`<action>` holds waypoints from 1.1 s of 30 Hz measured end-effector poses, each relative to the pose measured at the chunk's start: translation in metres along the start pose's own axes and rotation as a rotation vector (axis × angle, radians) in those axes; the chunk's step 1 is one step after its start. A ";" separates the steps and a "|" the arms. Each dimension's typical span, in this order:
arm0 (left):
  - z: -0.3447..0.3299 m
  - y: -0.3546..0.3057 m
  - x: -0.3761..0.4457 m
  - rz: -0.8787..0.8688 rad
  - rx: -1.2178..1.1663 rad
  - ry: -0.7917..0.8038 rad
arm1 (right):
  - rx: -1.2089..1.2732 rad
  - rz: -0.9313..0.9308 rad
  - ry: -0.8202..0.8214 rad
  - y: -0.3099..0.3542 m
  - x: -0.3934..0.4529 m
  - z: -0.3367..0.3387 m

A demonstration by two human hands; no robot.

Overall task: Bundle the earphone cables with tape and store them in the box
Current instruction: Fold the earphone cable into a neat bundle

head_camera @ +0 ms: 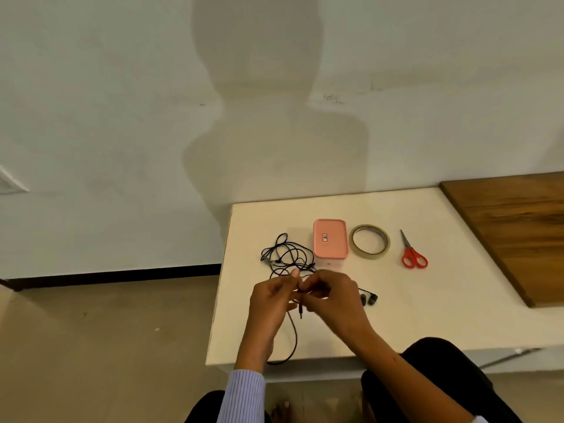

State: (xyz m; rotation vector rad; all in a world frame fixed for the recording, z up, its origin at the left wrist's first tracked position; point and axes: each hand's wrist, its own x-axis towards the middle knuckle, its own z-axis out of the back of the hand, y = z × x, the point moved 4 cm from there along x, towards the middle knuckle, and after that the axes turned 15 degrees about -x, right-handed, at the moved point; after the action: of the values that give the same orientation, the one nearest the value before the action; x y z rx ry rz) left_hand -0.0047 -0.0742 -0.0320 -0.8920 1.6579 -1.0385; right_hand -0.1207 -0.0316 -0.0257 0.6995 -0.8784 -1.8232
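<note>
— What's nearest to us, down at the bottom of the frame?

— A striped sleeve (244,395) on the left forearm, low and left of centre, and dark trousers (439,383) at the lower right. Above them, just below mid-frame, both hands meet over the near part of the white table (442,319).

— And the fingers?

— The left hand (270,302) has its fingers curled, thumb and forefinger pinching the black earphone cable (290,257). The right hand (332,296) is curled over the same cable from the other side, fingertips closed on it right beside the left thumb. The plug hangs between the two hands (small, but I can make out the metal tip).

— Where does the rest of the cable lie?

— One loop drops from the hands towards the table's near edge, lower centre. The two earbuds (369,299) lie on the table just to the right of the right hand. A loose tangle of cable lies beyond the hands, towards the middle of the frame.

— Further back?

— A pink box (330,239), lid on, stands just to the right of the tangle. Right of it lies a tape roll (369,241), flat, and further right a pair of red-handled scissors (412,251), blades pointing away. A wooden board (515,230) fills the right edge. Behind everything, a pale wall (122,102) carries the person's shadow, upper centre.
</note>
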 end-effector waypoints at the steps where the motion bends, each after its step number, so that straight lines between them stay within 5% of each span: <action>1: -0.004 -0.001 0.000 -0.021 -0.010 0.022 | 0.001 0.035 0.015 0.002 -0.004 0.000; 8: -0.005 -0.004 0.011 -0.057 -0.051 -0.034 | -0.067 0.118 -0.026 -0.004 0.004 0.018; 12: -0.005 -0.002 0.010 0.032 0.048 0.063 | -0.158 0.125 -0.095 -0.013 0.011 0.025; 21: -0.012 0.000 -0.001 0.095 0.020 0.162 | -0.290 0.314 0.073 -0.004 0.012 0.011; 33: -0.028 -0.012 -0.001 0.111 -0.308 0.396 | -0.200 0.118 -0.030 -0.017 0.031 0.026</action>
State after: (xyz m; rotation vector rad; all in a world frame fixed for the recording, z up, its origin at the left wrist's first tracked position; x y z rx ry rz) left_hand -0.0303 -0.0715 -0.0151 -0.8117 2.2194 -0.9389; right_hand -0.1611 -0.0484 -0.0273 0.4857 -0.7287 -1.7894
